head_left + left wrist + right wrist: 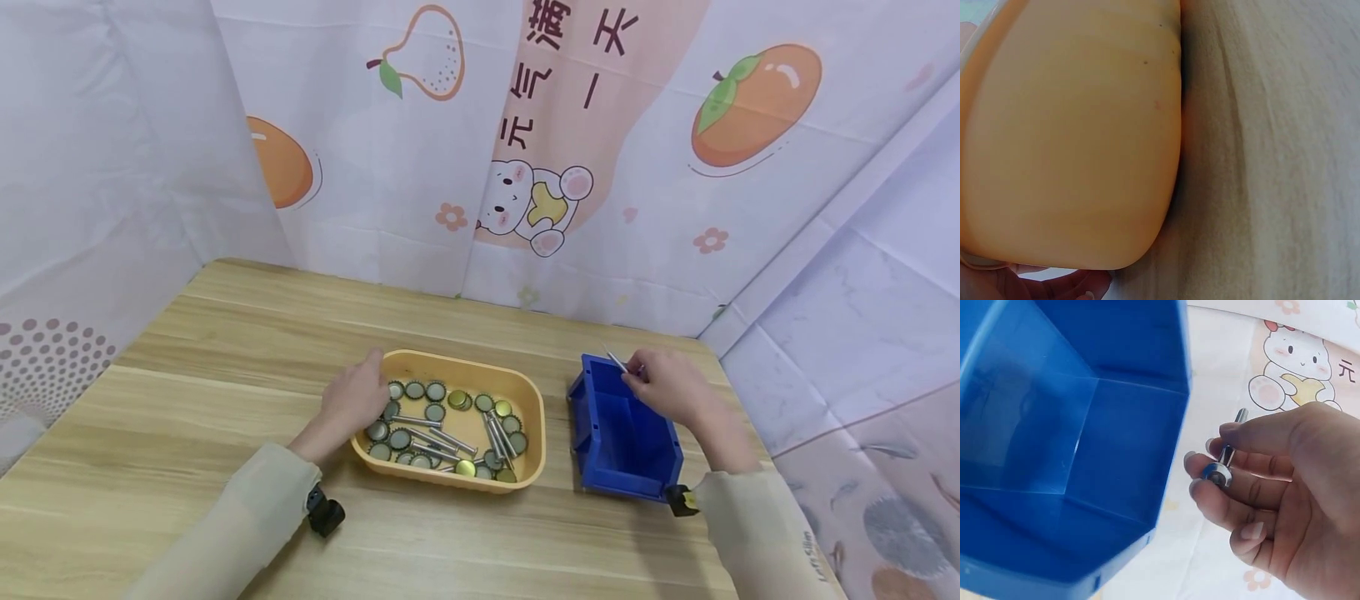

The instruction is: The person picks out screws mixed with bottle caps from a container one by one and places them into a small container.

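At the upper left corner of an orange plastic tray (528, 479), my left hand (355, 398) grips the rim. In the left wrist view the tray's outer wall (1072, 137) fills much of the frame, and the fingers (1088, 284) show only partly past its end. Inside the tray lie several bottle caps (435, 392), silver and gold, and several silver bolts (453, 440). My right hand (667, 385) pinches one silver bolt (1227, 453) between thumb and fingers, above the far right edge of a blue plastic bin (590, 450). The bolt's round head has a recess.
Tray and bin stand side by side on a wood-grain table (225, 350), with a narrow gap between them. A printed curtain (360, 183) hangs behind the table's back edge. More pale sheeting (885, 333) hangs along the right side.
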Demonstrator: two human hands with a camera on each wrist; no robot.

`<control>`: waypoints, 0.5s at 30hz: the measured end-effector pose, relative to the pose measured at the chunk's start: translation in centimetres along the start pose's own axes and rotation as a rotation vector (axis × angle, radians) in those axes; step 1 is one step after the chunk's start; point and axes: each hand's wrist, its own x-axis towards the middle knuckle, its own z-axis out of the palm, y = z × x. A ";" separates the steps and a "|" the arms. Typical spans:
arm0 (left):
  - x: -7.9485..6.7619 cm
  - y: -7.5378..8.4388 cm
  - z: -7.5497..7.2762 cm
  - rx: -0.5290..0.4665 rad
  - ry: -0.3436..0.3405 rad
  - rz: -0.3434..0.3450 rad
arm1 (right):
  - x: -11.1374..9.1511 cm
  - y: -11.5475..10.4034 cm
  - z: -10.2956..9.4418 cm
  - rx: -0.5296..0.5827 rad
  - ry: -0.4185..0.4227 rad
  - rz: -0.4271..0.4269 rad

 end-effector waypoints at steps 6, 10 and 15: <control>0.0 -0.1 0.0 -0.007 0.005 0.008 | 0.0 0.0 0.5 -0.029 -0.029 0.028; -0.1 0.0 -0.1 -0.007 0.006 0.006 | 0.1 -0.1 0.6 -0.020 -0.040 0.038; 0.0 0.0 -0.1 -0.010 0.004 0.000 | 0.2 -0.3 0.4 -0.001 -0.051 0.041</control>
